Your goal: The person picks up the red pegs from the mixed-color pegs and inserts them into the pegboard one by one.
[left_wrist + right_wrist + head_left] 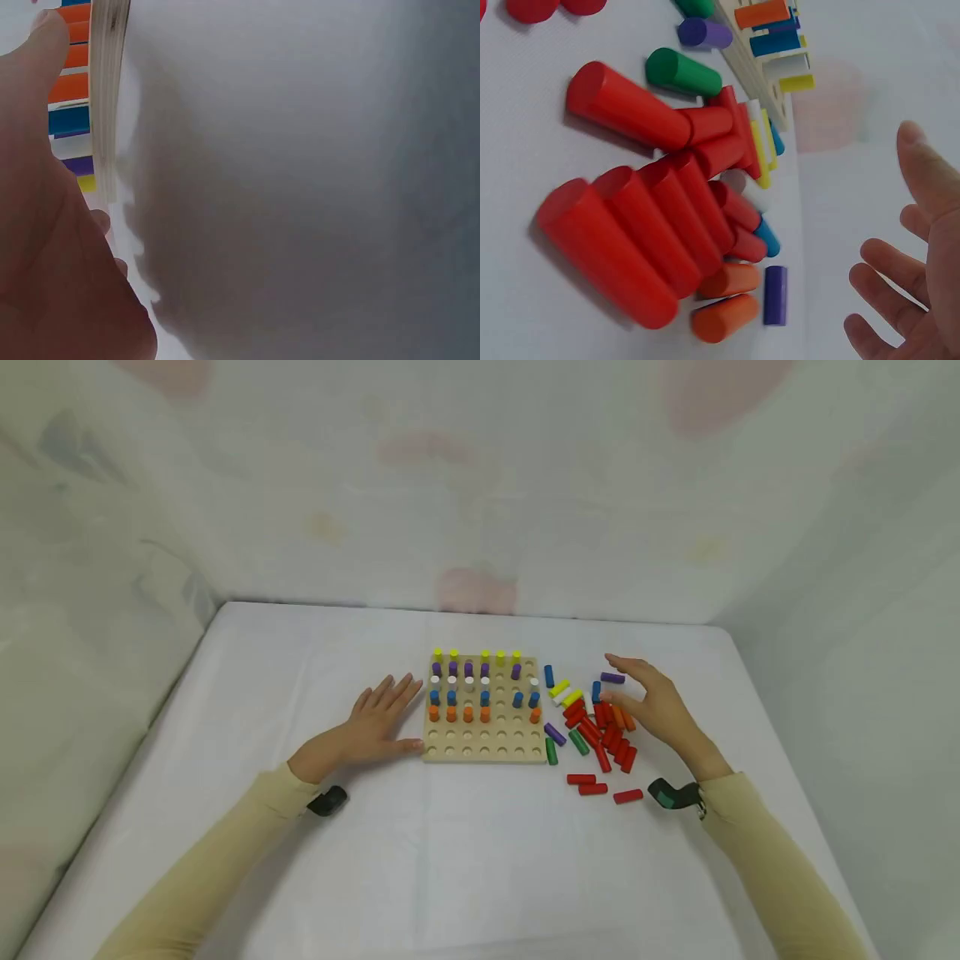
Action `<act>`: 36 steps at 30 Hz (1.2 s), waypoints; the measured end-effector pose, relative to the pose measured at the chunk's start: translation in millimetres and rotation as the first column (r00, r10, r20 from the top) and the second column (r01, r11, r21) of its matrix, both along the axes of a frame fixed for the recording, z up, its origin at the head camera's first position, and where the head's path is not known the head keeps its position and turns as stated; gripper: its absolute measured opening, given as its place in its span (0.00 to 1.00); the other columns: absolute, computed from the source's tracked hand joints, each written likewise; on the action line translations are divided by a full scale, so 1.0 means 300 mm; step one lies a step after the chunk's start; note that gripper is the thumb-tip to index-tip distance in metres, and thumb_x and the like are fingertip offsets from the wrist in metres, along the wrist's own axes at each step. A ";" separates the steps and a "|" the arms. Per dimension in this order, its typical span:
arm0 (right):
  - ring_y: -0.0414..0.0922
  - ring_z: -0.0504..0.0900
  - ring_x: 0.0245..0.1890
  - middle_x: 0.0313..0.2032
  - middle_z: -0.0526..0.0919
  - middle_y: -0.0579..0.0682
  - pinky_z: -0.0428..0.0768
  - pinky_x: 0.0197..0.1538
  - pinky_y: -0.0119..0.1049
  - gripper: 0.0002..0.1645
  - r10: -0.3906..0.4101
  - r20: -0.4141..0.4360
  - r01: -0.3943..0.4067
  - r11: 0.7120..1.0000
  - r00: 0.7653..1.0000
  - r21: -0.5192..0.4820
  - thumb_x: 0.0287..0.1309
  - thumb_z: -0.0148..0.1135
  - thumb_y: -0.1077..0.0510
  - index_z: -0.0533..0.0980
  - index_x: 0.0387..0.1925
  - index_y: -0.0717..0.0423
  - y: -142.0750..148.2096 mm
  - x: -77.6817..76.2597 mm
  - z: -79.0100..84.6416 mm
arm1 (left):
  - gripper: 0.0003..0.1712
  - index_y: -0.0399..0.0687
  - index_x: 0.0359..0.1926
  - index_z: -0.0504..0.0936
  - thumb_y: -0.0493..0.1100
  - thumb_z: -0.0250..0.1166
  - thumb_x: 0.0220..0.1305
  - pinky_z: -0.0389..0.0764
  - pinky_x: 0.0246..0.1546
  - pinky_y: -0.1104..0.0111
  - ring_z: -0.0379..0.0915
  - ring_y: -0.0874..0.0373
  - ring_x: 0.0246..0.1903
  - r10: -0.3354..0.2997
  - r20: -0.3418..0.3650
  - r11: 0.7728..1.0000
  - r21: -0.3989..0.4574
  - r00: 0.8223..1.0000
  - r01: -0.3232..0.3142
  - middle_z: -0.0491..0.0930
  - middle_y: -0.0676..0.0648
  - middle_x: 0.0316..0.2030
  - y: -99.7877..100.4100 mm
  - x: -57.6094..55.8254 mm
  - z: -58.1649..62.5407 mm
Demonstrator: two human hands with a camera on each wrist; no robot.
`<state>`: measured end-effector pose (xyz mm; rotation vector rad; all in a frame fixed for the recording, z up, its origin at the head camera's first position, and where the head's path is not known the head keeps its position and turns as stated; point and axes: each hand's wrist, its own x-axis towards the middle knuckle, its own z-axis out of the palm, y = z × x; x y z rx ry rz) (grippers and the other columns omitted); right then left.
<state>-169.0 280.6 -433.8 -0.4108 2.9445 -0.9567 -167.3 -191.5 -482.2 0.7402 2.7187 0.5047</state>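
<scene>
A wooden pegboard (457, 743) lies mid-table with coloured pegs standing in rows: yellow at the back, then purple, white, blue and orange (468, 715). Bare holes show in the front two rows and in gaps between pegs. My left hand (371, 731) is at the board's left side, fingers spread, thumb tip right at the edge near the front corner. My right hand (660, 706) is held over the right side of the loose pegs, thumb and fingers apart, nothing between them. Nearest its thumb is a blue peg (596, 692); a purple peg (612, 677) lies close to its fingers.
Right of the board lies a pile of loose pegs, mostly red (615, 247), with orange (726, 318), green (682, 71), yellow, white, blue and purple among them. Several red pegs (581, 779) lie apart nearer the front. White cloth (465, 860) covers the table; patterned curtains surround it.
</scene>
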 end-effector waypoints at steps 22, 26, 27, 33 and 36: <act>0.57 0.75 0.58 0.55 0.79 0.59 0.75 0.63 0.57 0.28 -0.050 0.155 0.051 0.999 0.987 -0.001 0.62 0.68 0.52 0.76 0.61 0.57 0.061 -0.009 -0.132 | 0.56 0.59 0.80 0.38 0.73 0.56 0.63 0.30 0.69 0.29 0.19 0.34 0.77 -0.031 0.042 0.999 -0.014 0.999 0.032 0.30 0.41 0.80 0.018 -0.001 -0.029; 0.58 0.74 0.59 0.56 0.78 0.59 0.73 0.65 0.58 0.26 -0.046 0.151 0.043 0.999 0.987 0.023 0.61 0.68 0.51 0.78 0.58 0.57 0.069 -0.014 -0.140 | 0.57 0.60 0.80 0.38 0.75 0.54 0.63 0.30 0.69 0.29 0.19 0.33 0.77 -0.038 0.044 0.999 -0.014 0.998 0.039 0.29 0.41 0.80 0.023 -0.005 -0.029; 0.58 0.74 0.59 0.55 0.78 0.59 0.73 0.65 0.58 0.25 -0.046 0.149 0.043 0.999 0.988 0.024 0.61 0.68 0.51 0.78 0.58 0.57 0.070 -0.015 -0.142 | 0.57 0.60 0.80 0.38 0.74 0.55 0.63 0.30 0.69 0.29 0.19 0.33 0.77 -0.038 0.041 0.999 -0.020 0.998 0.039 0.30 0.41 0.80 0.023 -0.006 -0.027; 0.58 0.73 0.59 0.55 0.78 0.59 0.72 0.66 0.59 0.25 -0.040 0.145 0.041 0.999 0.989 -0.002 0.60 0.69 0.52 0.78 0.57 0.57 0.068 -0.013 -0.142 | 0.56 0.60 0.80 0.35 0.73 0.55 0.64 0.30 0.70 0.30 0.19 0.34 0.78 -0.032 0.052 0.996 -0.082 0.998 0.036 0.27 0.42 0.80 0.027 -0.008 -0.018; 0.57 0.74 0.59 0.55 0.79 0.59 0.73 0.65 0.58 0.25 -0.039 0.148 0.042 0.999 0.988 -0.016 0.60 0.69 0.54 0.78 0.57 0.56 0.064 -0.009 -0.143 | 0.56 0.60 0.80 0.35 0.72 0.56 0.64 0.30 0.70 0.30 0.18 0.35 0.78 -0.026 0.057 0.995 -0.091 0.998 0.032 0.27 0.42 0.80 0.026 -0.004 -0.016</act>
